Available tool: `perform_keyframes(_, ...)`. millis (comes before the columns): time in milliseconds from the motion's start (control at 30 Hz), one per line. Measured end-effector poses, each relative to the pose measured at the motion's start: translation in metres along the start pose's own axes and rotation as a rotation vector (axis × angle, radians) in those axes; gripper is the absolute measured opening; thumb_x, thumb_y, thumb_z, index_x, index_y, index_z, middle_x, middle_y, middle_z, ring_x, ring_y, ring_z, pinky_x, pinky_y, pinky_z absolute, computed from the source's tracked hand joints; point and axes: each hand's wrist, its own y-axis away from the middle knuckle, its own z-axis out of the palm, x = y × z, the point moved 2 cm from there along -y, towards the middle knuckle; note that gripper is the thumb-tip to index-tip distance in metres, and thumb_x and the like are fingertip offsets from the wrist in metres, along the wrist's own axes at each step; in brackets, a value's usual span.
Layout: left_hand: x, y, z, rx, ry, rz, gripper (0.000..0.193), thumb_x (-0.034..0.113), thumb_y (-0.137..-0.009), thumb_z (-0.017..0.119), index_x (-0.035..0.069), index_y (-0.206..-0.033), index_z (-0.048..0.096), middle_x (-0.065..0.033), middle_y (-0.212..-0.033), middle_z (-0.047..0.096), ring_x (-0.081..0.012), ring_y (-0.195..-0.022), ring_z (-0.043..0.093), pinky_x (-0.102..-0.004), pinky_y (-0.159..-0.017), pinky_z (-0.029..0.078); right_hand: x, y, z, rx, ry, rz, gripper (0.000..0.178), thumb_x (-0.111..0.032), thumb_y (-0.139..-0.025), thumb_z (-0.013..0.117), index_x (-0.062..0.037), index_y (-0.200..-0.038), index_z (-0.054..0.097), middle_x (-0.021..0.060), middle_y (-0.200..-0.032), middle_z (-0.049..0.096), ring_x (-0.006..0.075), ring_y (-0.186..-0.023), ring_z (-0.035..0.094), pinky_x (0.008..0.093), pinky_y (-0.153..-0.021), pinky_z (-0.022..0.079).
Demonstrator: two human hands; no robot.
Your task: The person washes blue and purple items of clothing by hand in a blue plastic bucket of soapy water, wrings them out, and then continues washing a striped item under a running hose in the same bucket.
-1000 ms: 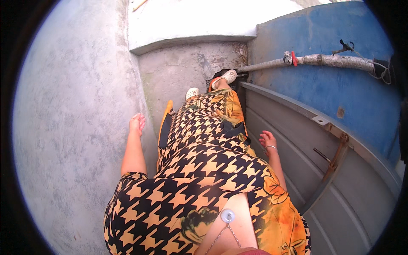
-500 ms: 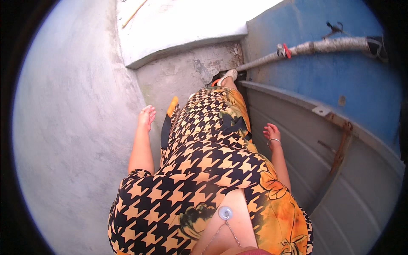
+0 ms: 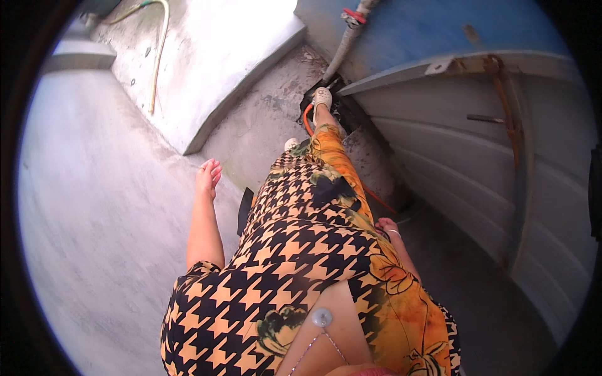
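My left hand hangs beside the patterned dress, over the pale grey wall. Its fingers are loosely spread and it holds nothing. On the other side, my right hand, with a bracelet at the wrist, hangs low by the orange trouser leg. Its fingers are mostly hidden, so their pose is unclear. Ahead of me, one cream clog is stretched forward beside an orange hose; the other clog shows only in part past the dress hem.
A grey ribbed metal door with a rusty bar stands on the right, before a blue wall. A wrapped pole with a red tie leans ahead. A white raised ledge bears a pale hose.
The view has turned and moved forward; the ledge, pole and door have shifted. More of the front clog and orange trouser leg shows. My right hand has swung lower and back.
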Motion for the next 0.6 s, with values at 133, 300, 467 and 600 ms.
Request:
perform_keyframes(133,-0.009,0.012,0.009,-0.077,-0.109,0.046,0.028,0.025,-0.085,0.045,0.009,-0.108,0.047,-0.0034,-0.103,0.055,-0.011,-0.088,0.052,-0.0219,-0.07,0.041,-0.035,-0.009,0.026,-0.036,-0.14,-0.013,0.014,-0.019,-0.081,0.05,-0.0121,-0.093,0.052,0.0044,-0.077,0.057,0.0145,-0.059,0.053,0.0267,-0.046,0.043)
perform_keyframes(300,-0.003,0.0,0.023,-0.096,-0.171,0.095,0.029,0.026,-0.085,0.045,0.01,-0.109,0.047,-0.0039,-0.105,0.055,-0.0125,-0.091,0.051,-0.0263,-0.076,0.039,-0.075,-0.059,0.035,-0.109,-0.146,-0.194,0.015,-0.023,-0.083,0.048,-0.0145,-0.096,0.052,0.0007,-0.079,0.058,0.0111,-0.06,0.055,0.0254,-0.051,0.043)
perform_keyframes(467,0.019,-0.003,0.032,-0.11,-0.168,0.146,0.029,0.026,-0.086,0.044,0.009,-0.109,0.047,-0.0044,-0.107,0.054,-0.013,-0.093,0.052,-0.0266,-0.08,0.039,-0.095,-0.066,0.054,-0.061,-0.182,-0.236,0.016,-0.02,-0.084,0.047,-0.0123,-0.097,0.051,0.003,-0.081,0.058,0.0117,-0.059,0.054,0.0266,-0.054,0.044)
perform_keyframes(600,0.031,-0.019,0.052,-0.217,-0.253,0.065,0.028,0.027,-0.085,0.046,0.012,-0.108,0.047,-0.0033,-0.105,0.055,-0.0132,-0.091,0.052,-0.0257,-0.075,0.041,-0.07,-0.047,0.06,-0.075,-0.177,-0.204,0.017,-0.018,-0.083,0.047,-0.0115,-0.098,0.051,0.004,-0.081,0.057,0.0133,-0.061,0.054,0.0272,-0.056,0.044)
